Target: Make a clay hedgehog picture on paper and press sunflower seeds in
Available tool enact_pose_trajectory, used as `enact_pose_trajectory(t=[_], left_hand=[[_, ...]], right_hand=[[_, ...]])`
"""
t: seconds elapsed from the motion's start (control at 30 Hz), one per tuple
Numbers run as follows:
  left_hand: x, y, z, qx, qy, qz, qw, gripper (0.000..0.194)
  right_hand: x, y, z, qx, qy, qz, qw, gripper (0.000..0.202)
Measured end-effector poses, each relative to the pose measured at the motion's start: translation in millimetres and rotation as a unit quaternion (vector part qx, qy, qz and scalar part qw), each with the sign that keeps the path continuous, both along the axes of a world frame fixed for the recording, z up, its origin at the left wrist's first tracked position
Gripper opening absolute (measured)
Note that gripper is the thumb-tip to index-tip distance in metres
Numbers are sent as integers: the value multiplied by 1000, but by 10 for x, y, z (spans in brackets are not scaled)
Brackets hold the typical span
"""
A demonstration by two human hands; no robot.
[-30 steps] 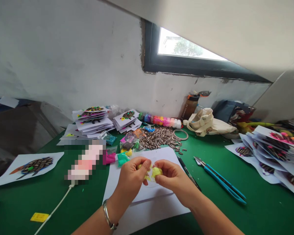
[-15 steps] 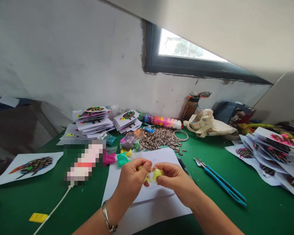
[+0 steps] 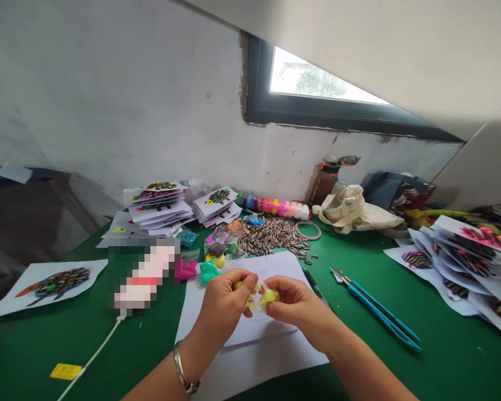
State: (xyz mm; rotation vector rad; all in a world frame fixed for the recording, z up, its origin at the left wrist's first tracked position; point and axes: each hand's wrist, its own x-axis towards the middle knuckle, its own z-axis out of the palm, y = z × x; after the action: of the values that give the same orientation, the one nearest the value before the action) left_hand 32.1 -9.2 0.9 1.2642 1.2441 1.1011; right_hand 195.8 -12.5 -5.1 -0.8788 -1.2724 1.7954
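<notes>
Both hands pinch yellow modelling clay (image 3: 269, 297) in clear plastic wrapping, held above white paper (image 3: 250, 334). My left hand (image 3: 229, 296), with a silver bangle on its wrist, is closed on one side of the wrapping. Closed on the other side is my right hand (image 3: 294, 301), thumb and fingers against the yellow lump. Parts of the clay and wrapping are hidden by the fingers. Just beyond the paper lie small bags of teal clay (image 3: 209, 272) and magenta clay (image 3: 188, 269). A dark pen (image 3: 314, 283) rests along the paper's right edge.
Sunflower seeds (image 3: 271, 235) are heaped behind the paper, beside a tape roll (image 3: 308, 230). A blue utility knife (image 3: 379, 312) lies right. Seed pictures are stacked left (image 3: 161, 209) and right (image 3: 471, 262). A bottle (image 3: 324, 181) and cloth bag (image 3: 350, 211) stand at the back.
The hands hold nearly the same place and grip. The clear wrapping between them has shifted slightly.
</notes>
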Motion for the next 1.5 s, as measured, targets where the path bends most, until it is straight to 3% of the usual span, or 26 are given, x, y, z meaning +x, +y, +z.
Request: enact_pose_trajectory(t=[0.17,0.33,0.6,0.73,0.93,1.1,1.23,1.3,1.5], left_hand=[[-11,2,-46,3,7,4,1000,31],[-22,15,-2,0,12,12,1000,30],[-15,28,11,-5,10,10,1000,31],[-18,27,-3,-6,14,23,1000,33],[-85,77,-14,-3,6,48,999,38],[-280,220,-15,13,-20,113,993,40],[-455,397,-24,-21,-112,185,976,40],[-515,498,-44,-27,-121,190,974,42],[-595,854,-134,14,34,190,981,34]], right_hand=[[8,-11,-69,-6,-33,-32,999,18],[-13,-9,-17,-16,-44,-63,997,26],[106,44,-13,-54,-20,-7,998,37],[128,51,-33,-79,-20,-38,996,38],[178,111,-25,-113,61,-118,985,46],[233,167,-63,-131,121,-140,974,25],[217,177,-90,-127,128,-180,967,29],[205,188,-95,-127,114,-191,967,30],[194,233,-81,-146,111,-216,959,48]])
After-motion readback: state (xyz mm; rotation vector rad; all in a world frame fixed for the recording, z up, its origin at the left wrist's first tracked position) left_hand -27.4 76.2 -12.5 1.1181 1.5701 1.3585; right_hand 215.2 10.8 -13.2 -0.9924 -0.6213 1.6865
